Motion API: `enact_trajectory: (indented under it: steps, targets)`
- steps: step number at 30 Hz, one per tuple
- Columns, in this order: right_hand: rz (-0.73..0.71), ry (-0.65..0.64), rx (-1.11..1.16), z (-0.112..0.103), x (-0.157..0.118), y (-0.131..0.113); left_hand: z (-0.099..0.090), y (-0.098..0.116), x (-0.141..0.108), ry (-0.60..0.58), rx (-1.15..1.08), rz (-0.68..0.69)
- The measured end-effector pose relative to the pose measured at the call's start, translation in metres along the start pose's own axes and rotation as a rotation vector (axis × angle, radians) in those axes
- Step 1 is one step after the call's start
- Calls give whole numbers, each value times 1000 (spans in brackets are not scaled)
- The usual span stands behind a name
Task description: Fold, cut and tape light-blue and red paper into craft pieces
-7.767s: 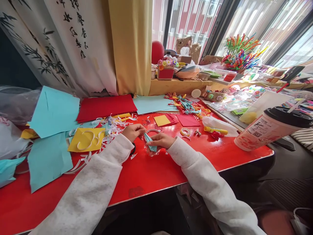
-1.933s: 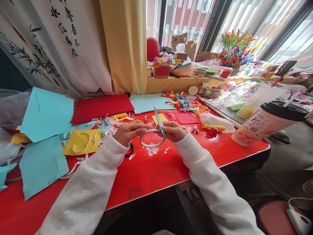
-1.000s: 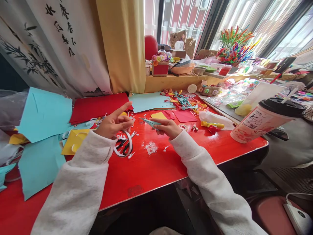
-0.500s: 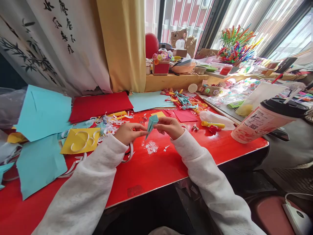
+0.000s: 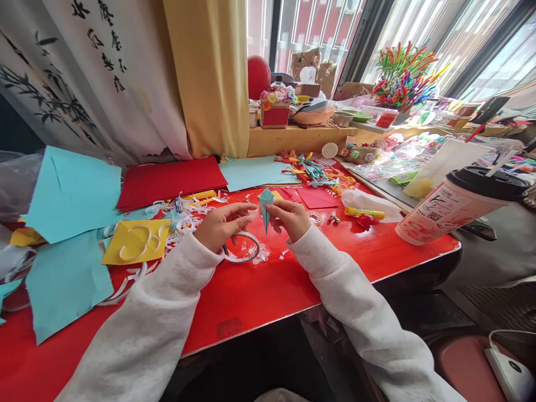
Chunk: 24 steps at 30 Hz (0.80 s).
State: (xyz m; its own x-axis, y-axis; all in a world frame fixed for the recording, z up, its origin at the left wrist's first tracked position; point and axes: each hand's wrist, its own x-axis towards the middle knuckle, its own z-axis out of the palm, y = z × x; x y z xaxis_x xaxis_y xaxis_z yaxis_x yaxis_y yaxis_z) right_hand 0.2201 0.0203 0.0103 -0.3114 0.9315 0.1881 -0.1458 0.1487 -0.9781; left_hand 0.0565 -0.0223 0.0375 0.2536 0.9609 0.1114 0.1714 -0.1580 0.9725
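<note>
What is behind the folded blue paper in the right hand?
Beyond the folded blue paper, part of a yellow sheet shows on the red table; whatever lies directly behind is covered.

There are two hands [image 5: 218, 226] [image 5: 293, 216], one kite-shaped blue paper [image 5: 265, 207], one held ring [image 5: 243, 260], one drink cup [image 5: 452, 209] and one red balloon [image 5: 258, 78].

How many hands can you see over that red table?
2: the left hand, holding a tape roll, and the right hand, pinching a folded light-blue paper piece. No others show.
</note>
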Motion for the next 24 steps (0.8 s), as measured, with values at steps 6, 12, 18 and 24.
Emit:
enact_trajectory:
  steps: [6, 12, 18, 24]
  targets:
    - [-90, 9, -34, 10, -4, 3, 13, -2, 0, 99, -240, 49]
    - [-119, 14, -76, 16, -7, 5, 22, -9, 2, 244, -344, 66]
    - [-200, 14, -176, 19, -9, 8, 26, -9, 3, 314, -385, 54]
    - [-231, 21, -248, 20, -10, 8, 26, -13, 5, 349, -424, 61]
